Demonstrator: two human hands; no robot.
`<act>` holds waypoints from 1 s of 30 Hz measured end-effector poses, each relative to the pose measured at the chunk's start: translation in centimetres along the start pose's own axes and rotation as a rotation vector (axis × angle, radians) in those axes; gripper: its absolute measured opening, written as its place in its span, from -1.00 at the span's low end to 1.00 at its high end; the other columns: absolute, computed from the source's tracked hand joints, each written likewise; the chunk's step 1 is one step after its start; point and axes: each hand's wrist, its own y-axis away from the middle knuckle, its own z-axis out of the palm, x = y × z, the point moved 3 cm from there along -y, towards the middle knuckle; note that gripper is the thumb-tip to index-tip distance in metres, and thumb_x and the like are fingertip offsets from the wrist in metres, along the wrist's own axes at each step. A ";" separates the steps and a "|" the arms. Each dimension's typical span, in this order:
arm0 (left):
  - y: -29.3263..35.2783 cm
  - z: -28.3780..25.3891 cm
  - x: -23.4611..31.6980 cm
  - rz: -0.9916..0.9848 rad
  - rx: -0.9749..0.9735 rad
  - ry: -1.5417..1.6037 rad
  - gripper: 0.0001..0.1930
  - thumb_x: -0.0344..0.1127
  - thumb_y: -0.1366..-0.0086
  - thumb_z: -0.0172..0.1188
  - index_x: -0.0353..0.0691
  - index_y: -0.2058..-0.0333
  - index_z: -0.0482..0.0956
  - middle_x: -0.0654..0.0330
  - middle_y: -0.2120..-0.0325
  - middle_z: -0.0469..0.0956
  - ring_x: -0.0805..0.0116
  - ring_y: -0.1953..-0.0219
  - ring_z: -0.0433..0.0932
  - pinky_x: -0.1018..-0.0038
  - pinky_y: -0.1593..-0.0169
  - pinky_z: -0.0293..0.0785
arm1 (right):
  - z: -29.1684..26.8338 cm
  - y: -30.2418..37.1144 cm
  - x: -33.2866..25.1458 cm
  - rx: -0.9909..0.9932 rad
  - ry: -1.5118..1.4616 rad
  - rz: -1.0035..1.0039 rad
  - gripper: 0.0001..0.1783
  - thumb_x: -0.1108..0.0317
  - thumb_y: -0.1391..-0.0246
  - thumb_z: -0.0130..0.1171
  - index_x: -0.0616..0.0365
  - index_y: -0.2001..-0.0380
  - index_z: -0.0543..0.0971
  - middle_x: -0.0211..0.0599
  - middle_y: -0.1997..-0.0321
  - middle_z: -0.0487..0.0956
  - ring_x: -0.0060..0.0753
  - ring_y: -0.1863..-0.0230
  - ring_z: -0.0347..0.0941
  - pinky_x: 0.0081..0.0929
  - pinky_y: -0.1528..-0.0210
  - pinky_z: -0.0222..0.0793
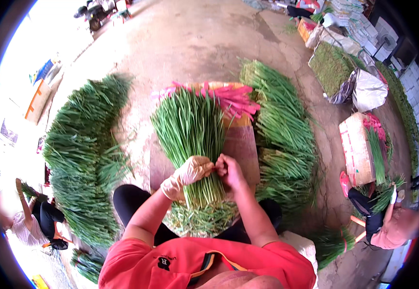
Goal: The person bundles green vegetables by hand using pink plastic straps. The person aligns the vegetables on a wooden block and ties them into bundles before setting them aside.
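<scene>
A thick bundle of green chives point(188, 120) lies on a board point(241, 139) in front of me, leaf tips away and pale cut ends toward me. My left hand point(195, 171), in a cream glove, is closed around the bundle's lower part. My right hand point(229, 171), bare, is closed at the bundle's right side, its fingers pinching a thin red tie point(213, 169); only a short piece of the tie shows. Bright pink strips point(236, 98) lie spread beyond the bundle, at the board's far end. Loose cut stalks point(200, 216) lie below, between my legs.
Long heaps of chives flank me: the left heap point(79, 159) and the right heap point(284, 125). Two co-workers sit at the far left point(31, 221) and far right point(392, 224). A carton with chives point(359, 149) and a white sack point(368, 91) stand on the right.
</scene>
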 end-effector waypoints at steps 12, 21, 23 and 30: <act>0.2 -0.2 -1.2 0.113 0.039 -0.087 -0.69 -0.25 -0.18 -0.11 -0.30 0.65 0.41 0.23 0.74 0.39 0.48 0.65 0.33 0.55 0.52 0.26 | -0.4 1.0 -3.8 -0.089 0.406 0.126 -0.74 0.23 -0.03 -0.16 0.08 0.65 0.31 -0.45 0.68 0.30 -0.76 0.79 -0.02 -0.78 0.77 -0.11; -1.8 -0.8 -1.2 -0.166 0.032 0.160 -0.63 -0.15 -0.19 -0.13 -0.30 0.66 0.40 0.24 0.76 0.39 0.52 0.81 0.33 0.59 0.73 0.29 | 3.7 5.7 -4.3 -0.082 0.946 -0.178 -0.74 0.29 -0.01 -0.15 0.15 0.67 0.36 -0.42 0.61 0.40 -0.73 0.65 0.13 -0.77 0.58 0.08; -3.2 -0.5 -1.0 -0.181 -0.068 0.091 -0.70 -0.23 -0.16 -0.08 -0.33 0.61 0.43 0.18 0.67 0.45 0.44 0.67 0.45 0.56 0.67 0.35 | 4.5 6.8 -2.9 0.021 1.371 -0.380 -0.75 0.36 0.01 -0.12 0.21 0.69 0.39 -0.36 0.65 0.43 -0.54 0.64 0.28 -0.59 0.57 0.20; -6.3 3.0 2.1 0.181 -0.610 -1.433 -0.78 -0.26 -0.05 -0.02 -0.27 0.53 0.54 0.18 0.55 0.52 0.36 0.55 0.50 0.49 0.47 0.46 | 11.1 4.5 4.3 0.089 1.873 -0.848 -0.87 0.40 0.13 -0.04 0.25 0.60 0.37 -0.07 0.59 0.41 -0.13 0.50 0.37 -0.31 0.45 0.25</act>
